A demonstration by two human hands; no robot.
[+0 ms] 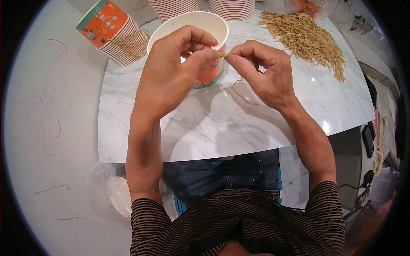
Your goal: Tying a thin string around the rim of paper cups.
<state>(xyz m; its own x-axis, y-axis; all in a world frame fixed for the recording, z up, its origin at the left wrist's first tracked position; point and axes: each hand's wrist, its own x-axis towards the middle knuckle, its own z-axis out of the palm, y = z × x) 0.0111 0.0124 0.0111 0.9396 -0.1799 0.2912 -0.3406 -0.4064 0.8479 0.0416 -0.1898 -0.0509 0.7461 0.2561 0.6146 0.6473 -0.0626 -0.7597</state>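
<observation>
Both of my hands are raised over the table, in front of a large paper bucket (pixel 211 76) with a white inside, an orange printed side and a green base band. My left hand (pixel 173 70) is closed in a pinch on a thin tan cord (pixel 240 94). Thumb and forefinger of my right hand (pixel 268 74) pinch the same cord close by, so the fingertips nearly meet. One loose end hangs below my right hand in a curve. Whether the cord is tied to the bucket cannot be seen, since my fingers cover that spot.
At the far right lies a heap of tan cords (pixel 309 40). A tilted stack of paper buckets (pixel 104 23) with cords against it leans at the far left. More stacked buckets (pixel 232 9) stand at the back. The white marbled table (pixel 192 136) ends near my lap.
</observation>
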